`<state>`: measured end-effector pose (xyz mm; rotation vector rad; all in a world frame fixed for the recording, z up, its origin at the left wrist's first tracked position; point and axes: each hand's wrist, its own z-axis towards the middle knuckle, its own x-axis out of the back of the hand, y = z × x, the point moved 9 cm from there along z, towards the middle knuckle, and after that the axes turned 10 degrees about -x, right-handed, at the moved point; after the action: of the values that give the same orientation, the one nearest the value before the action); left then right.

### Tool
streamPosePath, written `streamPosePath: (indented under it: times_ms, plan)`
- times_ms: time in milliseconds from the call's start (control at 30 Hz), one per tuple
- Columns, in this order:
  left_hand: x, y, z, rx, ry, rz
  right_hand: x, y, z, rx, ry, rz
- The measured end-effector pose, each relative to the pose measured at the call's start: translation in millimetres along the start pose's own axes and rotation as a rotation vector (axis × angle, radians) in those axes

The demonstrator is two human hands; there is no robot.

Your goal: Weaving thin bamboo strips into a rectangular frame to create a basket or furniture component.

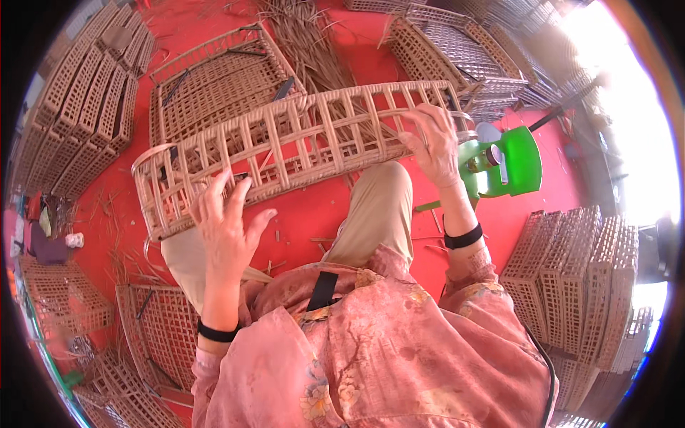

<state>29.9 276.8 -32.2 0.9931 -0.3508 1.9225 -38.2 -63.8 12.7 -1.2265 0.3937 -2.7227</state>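
A long woven rattan basket frame with an open lattice side lies tilted across my knees. My left hand is at its left part, with fingers and thumb spread; the fingertips overlap the lower rail, and I cannot tell whether they touch. My right hand is at the right end, thumb apart from the slightly bent fingers, against or just in front of the lattice. Neither hand is closed round a strand. Beyond the frame, another rattan basket with black bands sits on the red floor.
Loose rattan strips lie in a bundle ahead. A green plastic stool with a jar on it stands at my right. Stacked baskets rise at the far left, far right and near right. Scraps litter the red floor.
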Motion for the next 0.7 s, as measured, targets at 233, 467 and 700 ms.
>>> streamPosePath:
  times_ms: [233,467,700]
  plan:
    - [77.5,-65.5,-84.4,0.398,0.370,0.029,5.8,208.1,-50.6,-0.366,0.127,-0.208]
    - [30.3,-113.8,-217.5,1.131,0.515,-0.648,-1.7,349.9,-7.9,-0.120,-0.012,-0.269]
    - [21.1,-189.5,-224.8,1.074,1.359,-1.540,-14.8,237.0,-15.6,-0.842,-0.060,-0.290]
